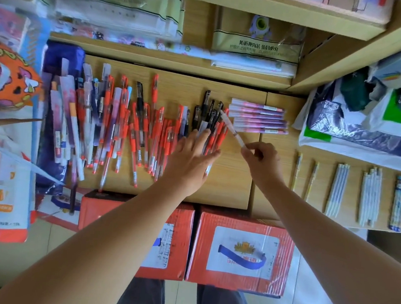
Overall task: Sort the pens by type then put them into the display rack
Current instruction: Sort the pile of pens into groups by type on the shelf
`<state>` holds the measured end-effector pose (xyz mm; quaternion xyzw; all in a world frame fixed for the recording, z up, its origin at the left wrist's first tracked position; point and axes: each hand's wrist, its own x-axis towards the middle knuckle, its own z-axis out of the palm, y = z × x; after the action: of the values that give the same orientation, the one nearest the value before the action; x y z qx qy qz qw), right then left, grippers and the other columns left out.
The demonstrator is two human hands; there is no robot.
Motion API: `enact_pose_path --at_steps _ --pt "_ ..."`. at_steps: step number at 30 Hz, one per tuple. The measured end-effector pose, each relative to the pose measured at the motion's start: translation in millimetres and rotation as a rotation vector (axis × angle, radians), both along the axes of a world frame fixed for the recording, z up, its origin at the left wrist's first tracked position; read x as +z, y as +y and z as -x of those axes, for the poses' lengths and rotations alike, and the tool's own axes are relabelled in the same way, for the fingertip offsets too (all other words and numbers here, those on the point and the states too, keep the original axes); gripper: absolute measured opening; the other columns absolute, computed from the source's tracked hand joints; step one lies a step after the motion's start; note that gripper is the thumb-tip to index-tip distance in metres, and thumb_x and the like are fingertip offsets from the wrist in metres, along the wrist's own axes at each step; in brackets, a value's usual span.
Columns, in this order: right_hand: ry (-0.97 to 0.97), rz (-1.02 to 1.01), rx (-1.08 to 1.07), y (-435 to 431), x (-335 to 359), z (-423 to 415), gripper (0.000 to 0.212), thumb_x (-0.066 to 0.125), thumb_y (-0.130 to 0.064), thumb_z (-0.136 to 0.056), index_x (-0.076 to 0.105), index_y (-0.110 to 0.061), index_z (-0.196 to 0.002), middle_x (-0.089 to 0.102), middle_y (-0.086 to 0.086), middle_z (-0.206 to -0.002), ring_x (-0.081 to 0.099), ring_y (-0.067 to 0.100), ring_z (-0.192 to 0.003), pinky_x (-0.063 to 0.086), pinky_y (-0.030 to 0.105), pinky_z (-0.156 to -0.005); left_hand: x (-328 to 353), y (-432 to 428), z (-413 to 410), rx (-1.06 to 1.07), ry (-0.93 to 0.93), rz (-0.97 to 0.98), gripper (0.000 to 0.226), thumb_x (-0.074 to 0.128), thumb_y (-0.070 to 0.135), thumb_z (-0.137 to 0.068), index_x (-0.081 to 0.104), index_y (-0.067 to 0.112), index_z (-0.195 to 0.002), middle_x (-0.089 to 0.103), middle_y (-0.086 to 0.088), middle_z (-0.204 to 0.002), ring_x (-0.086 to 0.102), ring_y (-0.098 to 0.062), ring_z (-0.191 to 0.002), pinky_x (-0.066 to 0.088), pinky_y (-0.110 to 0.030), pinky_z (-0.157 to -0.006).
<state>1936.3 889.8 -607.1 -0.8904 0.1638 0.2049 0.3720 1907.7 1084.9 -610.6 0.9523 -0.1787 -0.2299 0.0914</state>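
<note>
The right hand (259, 156) pinches one pale pen (232, 129) by its lower end, tip slanting up toward the pink pens (257, 116) lined up on the worktop (230, 183); the left hand (192, 156) lies flat and open, fingers spread on the edge of the red-and-black pile (148, 128), holding nothing. If it matches that row, the held pen is best laid parallel at its near edge, ends flush, while the left palm keeps the pile from rolling right. No rack is clearly in view.

orange-red pens (134, 132) (some black (206, 109)), pink-and-purple pens (257, 116), red boxes (239, 253)
</note>
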Motion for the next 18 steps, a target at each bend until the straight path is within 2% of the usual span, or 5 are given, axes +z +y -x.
enact_pose_path --at_steps 3,9,13,18 --pt "0.098 -0.060 -0.046 -2.5 2.8 0.0 0.011 0.064 -0.027 -0.089 0.067 -0.018 -0.094 0.058 0.002 -0.075 0.048 0.011 -0.063 0.037 0.022 -0.053 1.4 0.1 1.4 0.025 -0.015 -0.027 0.069 0.059 0.029 -0.089 0.024 0.033 -0.148 0.004 -0.013 -0.158 0.013 -0.033 -0.144 0.018 -0.051 -0.116" --pt "0.186 -0.112 0.027 3.8 1.1 4.7 0.014 0.062 -0.028 -0.091 0.065 -0.015 -0.095 0.055 -0.005 -0.073 0.045 0.007 -0.060 0.033 0.019 -0.052 10.0 -1.3 -1.0 0.084 0.036 -0.017 0.064 0.054 0.029 -0.091 0.023 0.026 -0.147 0.002 -0.011 -0.158 0.013 -0.033 -0.142 0.015 -0.048 -0.118" --pt "0.205 -0.091 0.097 9.6 2.5 4.4 0.015 0.062 -0.030 -0.090 0.064 -0.016 -0.095 0.060 -0.001 -0.081 0.049 0.009 -0.065 0.034 0.021 -0.052 14.4 7.2 1.3 0.145 0.010 0.080 0.055 0.056 0.024 -0.090 0.039 0.022 -0.143 0.016 -0.011 -0.155 0.017 -0.030 -0.141 0.017 -0.044 -0.118" --pt "0.220 0.015 0.156 12.9 6.0 3.0 0.011 0.062 -0.025 -0.088 0.062 -0.015 -0.089 0.067 0.002 -0.083 0.060 0.017 -0.073 0.041 0.024 -0.054 16.6 22.4 10.6 0.127 -0.039 0.100 0.054 0.063 0.020 -0.084 0.048 0.021 -0.136 0.028 -0.013 -0.151 0.028 -0.034 -0.137 0.027 -0.047 -0.113"
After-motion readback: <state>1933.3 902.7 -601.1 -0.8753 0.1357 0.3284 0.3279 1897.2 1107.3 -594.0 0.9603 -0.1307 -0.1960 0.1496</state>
